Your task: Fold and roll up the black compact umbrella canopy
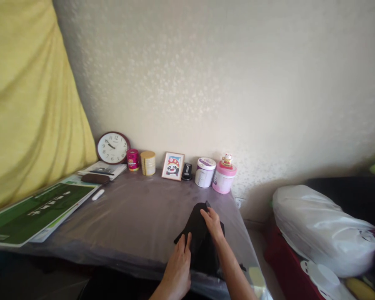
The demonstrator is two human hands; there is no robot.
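A black item of soft, cloth-like material (197, 228) lies near the right front part of the table; its exact kind I cannot make out. My left hand (178, 263) rests on its near left side, fingers stretched out and slightly apart. At the far right edge, my right hand (213, 224) has its thumb and fingers closed on the black material, and a small dark flap (208, 204) sticks up beside the fingertips. Both forearms come from below, and the right one hides part of the item.
Along the wall stand a round clock (113, 148), a pink tin (133, 160), a yellow-lidded jar (148, 163), a panda picture frame (173, 166) and two tubs (205, 172). Green boards (43, 213) lie left on the covered table (137, 221). A white plastic bag (321, 229) sits right.
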